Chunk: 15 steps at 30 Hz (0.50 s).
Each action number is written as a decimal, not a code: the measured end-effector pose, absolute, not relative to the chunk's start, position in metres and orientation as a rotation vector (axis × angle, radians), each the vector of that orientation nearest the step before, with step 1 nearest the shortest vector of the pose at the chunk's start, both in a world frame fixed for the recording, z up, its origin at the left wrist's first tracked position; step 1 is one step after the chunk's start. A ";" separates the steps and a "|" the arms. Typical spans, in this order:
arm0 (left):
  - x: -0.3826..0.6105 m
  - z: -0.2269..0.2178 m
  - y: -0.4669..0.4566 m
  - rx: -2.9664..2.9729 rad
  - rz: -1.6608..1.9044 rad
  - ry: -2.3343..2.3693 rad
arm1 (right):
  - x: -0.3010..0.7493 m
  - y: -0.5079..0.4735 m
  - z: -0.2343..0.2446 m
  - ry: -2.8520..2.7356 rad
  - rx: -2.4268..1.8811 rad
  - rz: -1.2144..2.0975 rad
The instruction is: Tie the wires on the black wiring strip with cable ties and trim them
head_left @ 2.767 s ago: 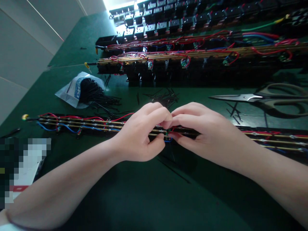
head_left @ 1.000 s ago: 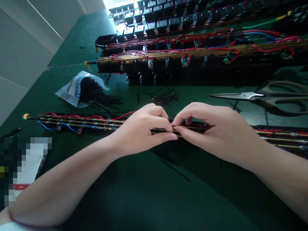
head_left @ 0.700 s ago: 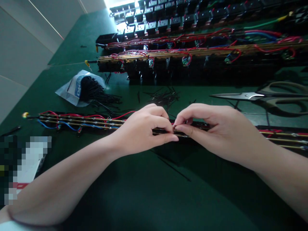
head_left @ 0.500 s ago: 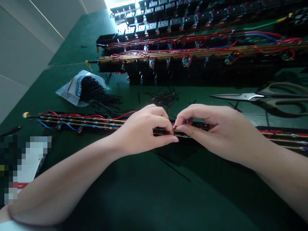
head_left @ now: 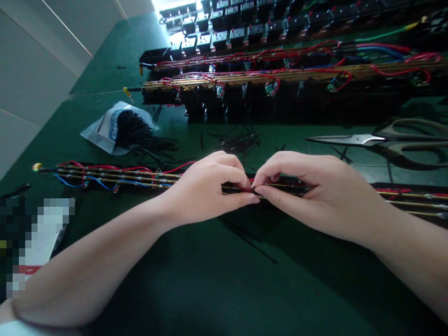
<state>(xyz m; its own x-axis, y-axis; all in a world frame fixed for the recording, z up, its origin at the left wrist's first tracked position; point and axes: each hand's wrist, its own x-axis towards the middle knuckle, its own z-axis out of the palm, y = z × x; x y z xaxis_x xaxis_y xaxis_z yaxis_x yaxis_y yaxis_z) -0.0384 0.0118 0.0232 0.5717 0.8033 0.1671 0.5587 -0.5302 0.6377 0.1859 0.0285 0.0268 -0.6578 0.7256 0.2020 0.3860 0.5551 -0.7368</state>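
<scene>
A long black strip point(head_left: 105, 175) with brass rods and red and blue wires lies across the table in front of me. My left hand point(head_left: 206, 191) rests over its middle, thumb and fingers closed at the rods. My right hand point(head_left: 315, 191) pinches with thumb and forefinger just beside the left fingertips. A tiny dark bit shows between the two hands, too small to name. Behind them lie loose black cable ties point(head_left: 241, 140), and an open plastic bag point(head_left: 108, 133) spills more cable ties to the left.
Scissors point(head_left: 367, 140) lie at the right, blades pointing left. Farther back stand finished-looking wired strips point(head_left: 245, 79) and rows of black blocks point(head_left: 220, 39). A loose cable tie point(head_left: 255, 245) lies on the green table point(head_left: 210, 289) nearer me. Something blurred out point(head_left: 49, 233) is at the left.
The right thumb and forefinger have shifted very slightly at the rods. The left hand keeps its place, and nothing else has visibly moved.
</scene>
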 end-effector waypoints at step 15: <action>-0.040 0.022 0.012 2.272 0.678 1.043 | 0.184 0.028 0.028 -2.324 -0.949 0.876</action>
<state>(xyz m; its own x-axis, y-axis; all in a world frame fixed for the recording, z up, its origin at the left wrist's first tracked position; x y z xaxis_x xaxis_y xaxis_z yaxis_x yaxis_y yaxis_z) -0.0401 0.0120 0.0215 0.5727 0.7914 0.2138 0.5172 -0.5512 0.6547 0.1840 0.0278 0.0284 -0.6451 0.7415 0.1844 0.4354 0.5550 -0.7087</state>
